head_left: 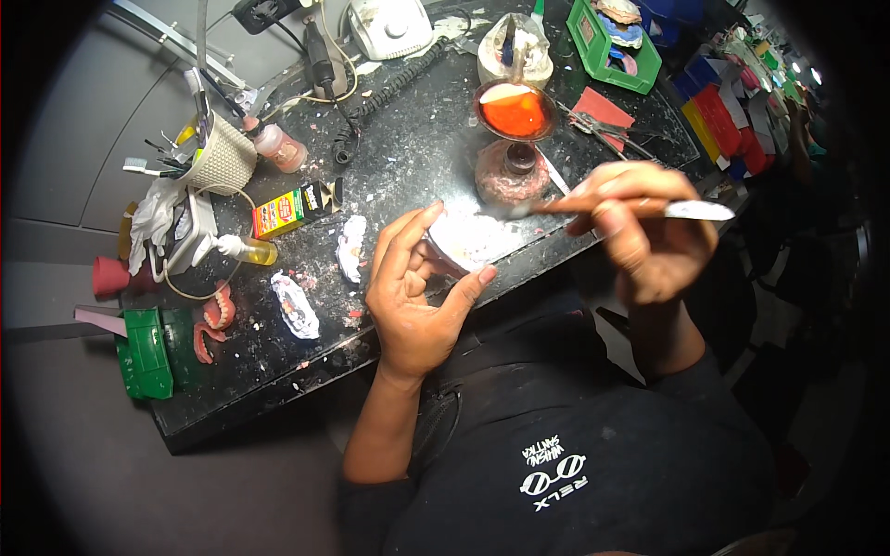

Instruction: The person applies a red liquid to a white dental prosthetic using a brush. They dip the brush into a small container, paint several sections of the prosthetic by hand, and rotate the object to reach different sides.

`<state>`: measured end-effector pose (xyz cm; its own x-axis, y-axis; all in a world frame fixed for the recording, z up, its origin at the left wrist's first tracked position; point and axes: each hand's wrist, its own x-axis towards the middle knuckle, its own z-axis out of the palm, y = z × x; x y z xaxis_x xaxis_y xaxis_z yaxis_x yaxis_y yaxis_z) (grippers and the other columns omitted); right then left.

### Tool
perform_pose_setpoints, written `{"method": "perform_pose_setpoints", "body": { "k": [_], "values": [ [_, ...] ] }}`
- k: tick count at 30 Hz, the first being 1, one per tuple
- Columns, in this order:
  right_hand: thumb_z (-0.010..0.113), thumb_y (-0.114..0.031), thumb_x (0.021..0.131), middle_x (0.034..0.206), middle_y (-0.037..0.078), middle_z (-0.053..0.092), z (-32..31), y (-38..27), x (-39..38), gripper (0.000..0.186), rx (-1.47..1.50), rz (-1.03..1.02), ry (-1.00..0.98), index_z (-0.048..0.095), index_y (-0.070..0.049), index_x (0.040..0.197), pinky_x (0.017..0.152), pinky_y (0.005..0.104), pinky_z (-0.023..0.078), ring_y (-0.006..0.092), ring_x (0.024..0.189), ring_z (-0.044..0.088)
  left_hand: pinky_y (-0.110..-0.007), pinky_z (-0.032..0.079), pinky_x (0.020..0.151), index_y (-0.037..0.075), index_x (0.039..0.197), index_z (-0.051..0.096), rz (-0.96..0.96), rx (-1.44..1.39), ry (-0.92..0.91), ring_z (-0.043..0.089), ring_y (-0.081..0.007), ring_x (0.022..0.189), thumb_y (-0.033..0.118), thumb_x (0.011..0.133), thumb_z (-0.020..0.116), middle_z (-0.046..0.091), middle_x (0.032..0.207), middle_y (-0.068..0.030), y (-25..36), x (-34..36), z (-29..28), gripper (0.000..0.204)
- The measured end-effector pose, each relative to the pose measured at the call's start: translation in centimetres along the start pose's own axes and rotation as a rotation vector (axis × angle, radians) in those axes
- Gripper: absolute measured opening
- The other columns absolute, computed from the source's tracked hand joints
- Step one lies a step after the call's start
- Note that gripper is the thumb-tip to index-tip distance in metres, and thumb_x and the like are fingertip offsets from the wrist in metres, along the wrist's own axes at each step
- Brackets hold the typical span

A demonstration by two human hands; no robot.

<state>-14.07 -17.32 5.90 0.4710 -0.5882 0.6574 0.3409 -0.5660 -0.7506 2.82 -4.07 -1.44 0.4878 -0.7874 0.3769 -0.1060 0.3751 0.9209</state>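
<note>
My left hand (408,301) is curled, thumb and fingers gripping a white piece (473,239) at its edges. Bright light washes out its shape, so its exact kind cannot be told. My right hand (654,232) pinches a wax knife (640,207) by its brown handle. One pale blade points right; the blurred other end points left, near the round glass burner (505,176) with a dark cap. Beyond the burner is a round metal dish (481,123) holding orange-red molten wax (514,113).
Wrapped white pieces (297,306), pink denture pieces (219,309) and a yellow-black box (289,211) lie left. A basket of brushes (222,157) stands behind them. At the back are a white plaster model (515,56), green bin (640,77) and pink wax sheet (603,116).
</note>
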Motion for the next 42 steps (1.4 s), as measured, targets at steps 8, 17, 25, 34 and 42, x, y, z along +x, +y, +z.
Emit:
{"method": "perform_pose_setpoints", "body": {
  "k": [8, 17, 25, 34, 42],
  "values": [
    [0.059, 0.004, 0.094, 0.104, 0.018, 0.068, -2.8, 2.3, 1.9, 0.016, -0.197, -0.077, 0.200, 0.059, 0.008, 0.110, 0.072, 0.0282, 0.061, 0.0221, 0.089, 0.071, -0.028, 0.057, 0.087, -0.008, 0.135, 0.051, -0.022, -0.009, -0.008, 0.061, -0.0188, 0.110, -0.012, 0.074, 0.080, 0.051, 0.129, -0.0162, 0.1, 0.0, 0.0, 0.068],
    [0.058, 0.003, 0.093, 0.100, 0.019, 0.068, -2.0, 0.1, 1.5, 0.016, -0.113, -0.071, 0.175, 0.059, 0.009, 0.108, 0.068, 0.0287, 0.060, 0.0215, 0.083, 0.070, -0.029, 0.056, 0.085, -0.007, 0.133, 0.054, 0.080, 0.168, -0.003, 0.062, -0.0181, 0.105, -0.008, 0.073, 0.082, 0.052, 0.127, -0.0150, 0.2, 0.1, 0.2, 0.066],
    [0.070, 0.010, 0.080, 0.090, 0.018, 0.070, 0.7, -0.7, 0.0, 0.020, -0.135, -0.134, -0.162, 0.064, 0.008, 0.099, 0.071, 0.0306, 0.058, 0.0245, 0.085, 0.071, -0.030, 0.057, 0.078, -0.004, 0.129, 0.060, 0.095, 0.296, 0.019, 0.064, -0.0199, 0.098, 0.000, 0.071, 0.086, 0.057, 0.118, -0.0152, 0.2, 0.0, 0.0, 0.064],
    [0.071, 0.010, 0.079, 0.089, 0.018, 0.070, 0.9, -0.7, 0.2, 0.022, -0.231, -0.207, -0.224, 0.064, 0.008, 0.100, 0.063, 0.0250, 0.054, 0.0196, 0.078, 0.070, -0.029, 0.057, 0.077, -0.003, 0.129, 0.060, 0.099, 0.285, 0.015, 0.064, -0.0193, 0.097, 0.001, 0.070, 0.087, 0.058, 0.118, -0.0144, 0.2, 0.1, 0.1, 0.064],
    [0.072, 0.009, 0.080, 0.090, 0.018, 0.071, 0.9, -0.6, -0.1, 0.022, -0.217, -0.200, -0.223, 0.064, 0.007, 0.100, 0.061, 0.0245, 0.053, 0.0189, 0.077, 0.069, -0.029, 0.056, 0.077, -0.003, 0.129, 0.060, 0.102, 0.291, 0.017, 0.064, -0.0184, 0.097, 0.002, 0.070, 0.087, 0.058, 0.118, -0.0137, 0.2, 0.1, 0.1, 0.064]
  ]
}}
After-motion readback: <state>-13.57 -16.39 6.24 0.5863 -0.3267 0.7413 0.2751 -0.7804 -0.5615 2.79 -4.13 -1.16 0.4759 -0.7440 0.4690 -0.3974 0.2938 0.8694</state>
